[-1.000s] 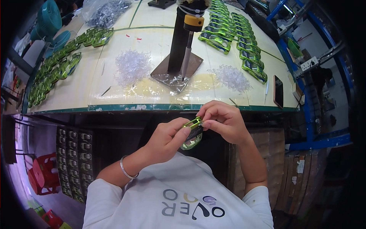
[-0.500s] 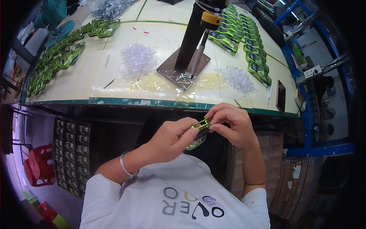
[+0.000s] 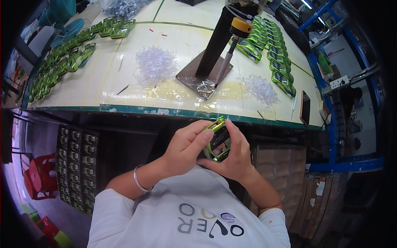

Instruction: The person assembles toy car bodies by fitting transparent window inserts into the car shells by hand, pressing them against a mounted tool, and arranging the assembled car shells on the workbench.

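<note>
We hold one green case (image 3: 214, 151) with both hands, in the middle of the frame, just below the green front edge of the table (image 3: 108, 78). Our left hand (image 3: 185, 142) is clamped on the left side of the case, with the thumb on its face. Our right hand (image 3: 235, 153) is clamped on it too, with the thumb at the low end and a finger along the right side. The case is tilted, and its dark middle shows. Above our hands, a driver (image 3: 225, 63) hangs by a black post (image 3: 213, 47). We see a heap of clear bits (image 3: 155, 65) left of the post and a small heap (image 3: 261, 89) right of it. More green cases lie in rows at the upper left (image 3: 62, 68) and upper right of the frame. A phone (image 3: 305, 108) lies at the right.
</note>
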Available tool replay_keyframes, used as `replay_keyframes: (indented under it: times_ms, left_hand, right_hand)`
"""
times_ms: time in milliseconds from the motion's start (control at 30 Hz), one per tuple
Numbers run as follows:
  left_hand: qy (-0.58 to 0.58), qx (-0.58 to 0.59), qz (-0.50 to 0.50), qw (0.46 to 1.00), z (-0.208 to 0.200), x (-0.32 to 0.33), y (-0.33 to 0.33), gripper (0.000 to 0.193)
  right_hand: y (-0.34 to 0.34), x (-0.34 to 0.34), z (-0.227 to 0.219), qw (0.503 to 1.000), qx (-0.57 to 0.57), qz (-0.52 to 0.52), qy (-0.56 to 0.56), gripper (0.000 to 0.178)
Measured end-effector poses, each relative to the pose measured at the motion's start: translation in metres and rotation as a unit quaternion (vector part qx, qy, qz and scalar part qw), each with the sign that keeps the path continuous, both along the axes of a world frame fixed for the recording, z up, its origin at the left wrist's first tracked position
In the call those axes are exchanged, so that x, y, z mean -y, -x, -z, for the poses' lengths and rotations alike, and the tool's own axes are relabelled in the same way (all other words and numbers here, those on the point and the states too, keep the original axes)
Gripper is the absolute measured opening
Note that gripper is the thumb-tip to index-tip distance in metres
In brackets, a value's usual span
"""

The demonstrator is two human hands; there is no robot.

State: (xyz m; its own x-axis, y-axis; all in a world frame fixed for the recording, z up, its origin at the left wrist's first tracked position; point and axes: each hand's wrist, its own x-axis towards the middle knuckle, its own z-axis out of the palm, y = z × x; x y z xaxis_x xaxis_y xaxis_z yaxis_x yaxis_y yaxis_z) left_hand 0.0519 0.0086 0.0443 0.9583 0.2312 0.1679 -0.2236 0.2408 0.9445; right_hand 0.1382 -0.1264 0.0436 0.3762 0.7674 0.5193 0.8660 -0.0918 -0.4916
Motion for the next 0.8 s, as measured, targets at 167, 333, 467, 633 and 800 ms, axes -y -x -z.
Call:
replay_keyframes:
  times_ms: [167,333,467,633,800]
  left_hand:
    - [0.018,-0.015,-0.006,1.000,0.002,0.001,0.001,0.027]
    - [0.049,-0.027,0.004,0.998,0.007,-0.002,0.003,0.027]
    - [0.119,-0.031,0.040,0.992,0.009,-0.008,0.003,0.029]
    - [0.245,-0.044,0.067,0.966,0.007,-0.013,0.002,0.035]
    - [0.122,-0.013,0.036,0.992,0.008,-0.021,0.000,0.039]
  right_hand:
    - [0.003,-0.010,0.012,0.998,0.003,0.016,-0.059,0.077]
    - [0.000,-0.014,0.018,0.996,-0.027,-0.005,-0.083,0.072]
    - [0.002,-0.014,0.018,0.994,-0.086,-0.024,-0.062,0.074]
    - [0.000,-0.020,0.021,0.996,0.058,-0.010,-0.074,0.075]
    - [-0.002,-0.017,0.018,0.996,0.045,-0.046,-0.059,0.073]
